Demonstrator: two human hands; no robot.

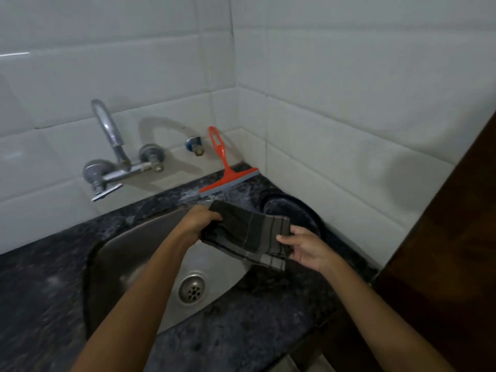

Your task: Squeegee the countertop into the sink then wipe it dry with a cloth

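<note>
Head view shows us the dark speckled stone countertop [40,291] across the lower frame, the steel sink [128,253] at centre. We hold the dark checked cloth [247,234] above the sink, left hand [197,222] gripping one end, right hand [306,249] pinching the other. The orange squeegee [228,174] leans against the tiles; a careless wipe may topple it, or the cloth's hanging corner may dip into the wet sink.

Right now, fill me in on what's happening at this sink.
A person holds a dark checked cloth over the sink, the left hand gripping one end, the right hand the other. The orange squeegee leans against the tiled wall on the dark countertop, untouched. The wiping has not yet begun.
</note>
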